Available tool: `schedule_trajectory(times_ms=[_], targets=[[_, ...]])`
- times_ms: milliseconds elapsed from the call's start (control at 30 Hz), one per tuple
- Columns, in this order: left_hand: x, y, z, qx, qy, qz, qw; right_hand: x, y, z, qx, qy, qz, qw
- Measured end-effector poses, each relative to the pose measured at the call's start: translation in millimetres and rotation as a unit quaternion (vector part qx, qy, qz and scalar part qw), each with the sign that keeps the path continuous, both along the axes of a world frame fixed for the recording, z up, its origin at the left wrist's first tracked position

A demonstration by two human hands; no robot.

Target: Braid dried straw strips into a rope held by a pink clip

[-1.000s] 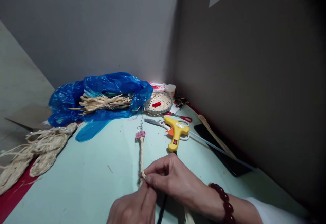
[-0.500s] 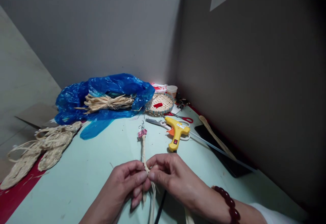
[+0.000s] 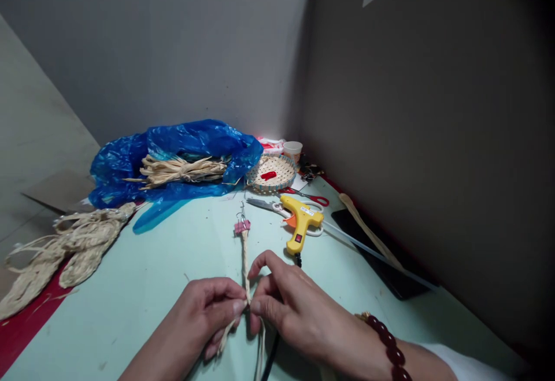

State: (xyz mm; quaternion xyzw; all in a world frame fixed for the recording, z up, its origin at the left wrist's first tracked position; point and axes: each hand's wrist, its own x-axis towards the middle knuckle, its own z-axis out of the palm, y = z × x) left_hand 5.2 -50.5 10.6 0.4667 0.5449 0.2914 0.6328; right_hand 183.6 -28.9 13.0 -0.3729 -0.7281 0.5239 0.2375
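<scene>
A thin pale braid of dried plant fibre [image 3: 245, 256] runs toward me over the table, its far end gripped by a pink binder clip [image 3: 242, 228]. My left hand [image 3: 212, 314] pinches the braid's near end from the left, finger and thumb closed on it. From the right, my right hand [image 3: 280, 294] pinches the same spot between thumb and fingers, its index finger raised along the braid. Loose strands [image 3: 261, 346] hang below both hands. A dark beaded bracelet [image 3: 388, 340] is around my right wrist.
A yellow glue gun [image 3: 301, 225] lies beside scissors [image 3: 264, 204] to the right. Behind are a blue plastic bag [image 3: 203, 132] with a fibre bundle [image 3: 182, 171], a woven basket [image 3: 284, 181] and a cup [image 3: 292, 150]. Woven sandals [image 3: 82, 254] lie left; a black tablet-like slab [image 3: 368, 259] lies right.
Both hands have shifted slightly down along the braid. My right index finger has lifted and spread away, and a strand now sticks out below my left hand.
</scene>
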Motion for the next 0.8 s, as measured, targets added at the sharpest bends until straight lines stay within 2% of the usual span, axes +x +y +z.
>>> schedule_trajectory(times_ms=[100, 233, 367, 467, 567, 700, 800], targets=[[2, -1, -1.0, -0.005, 0.0, 0.011, 1.0, 0, -1, 4.3, 0.023, 0.002, 0.012, 1.0], [6, -1, -8.6, -0.057, -0.095, 0.025, 0.994, 1, -2, 8.4, 0.052, -0.025, 0.014, 0.998], [7, 0, -19.2, -0.084, -0.126, 0.04, 0.988, 2, -3, 10.4, 0.071, -0.063, 0.021, 0.995], [5, 1, -22.6, -0.05, -0.099, 0.014, 0.994, 2, -2, 9.9, 0.098, -0.074, 0.04, 0.992], [4, 0, -18.4, -0.021, -0.051, -0.004, 0.998, 4, 0, 11.9, 0.129, -0.124, 0.053, 0.982], [4, -3, -9.8, -0.003, 0.004, 0.0, 1.0, 9, 1, 19.6, 0.171, -0.212, 0.023, 0.962], [4, -2, -9.5, 0.01, 0.021, 0.005, 1.0, 8, -3, 19.0, 0.199, -0.204, 0.003, 0.959]])
